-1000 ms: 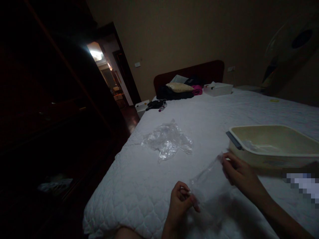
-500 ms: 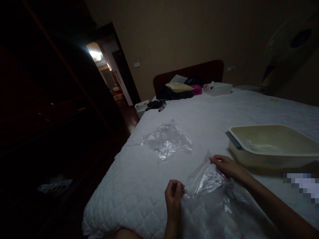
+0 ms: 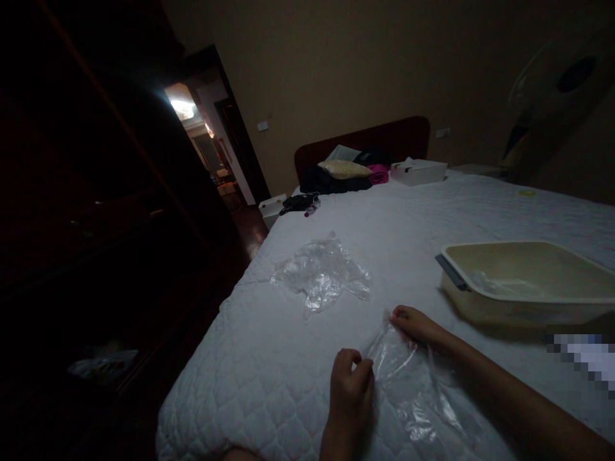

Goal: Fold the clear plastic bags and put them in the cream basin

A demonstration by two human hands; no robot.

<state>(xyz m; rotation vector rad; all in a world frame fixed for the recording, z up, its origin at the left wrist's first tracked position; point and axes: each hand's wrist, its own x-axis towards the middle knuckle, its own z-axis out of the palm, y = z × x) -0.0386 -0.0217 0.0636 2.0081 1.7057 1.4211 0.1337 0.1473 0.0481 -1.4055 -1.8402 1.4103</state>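
Note:
A clear plastic bag lies spread over the near part of the bed between my forearms. My right hand pinches its far corner between thumb and fingertips. At the bag's left edge, my left hand has its fingers curled in a pinch on the plastic. A second clear plastic bag rests crumpled on the white quilted bedcover, apart from both hands. To the right stands a cream plastic tub with a grey handle; something clear lies inside it.
Toward the headboard are a beige pillow, dark cloth, a pink roll and a white box. A dark bag lies at the bed's far left corner. A fan stands at right. The bed's left edge drops to a dark floor.
My right hand has moved slightly left and nearer, bringing the bag's corner along. My left hand has shifted right and turned, so the two hands are closer together. The crumpled bag stays put.

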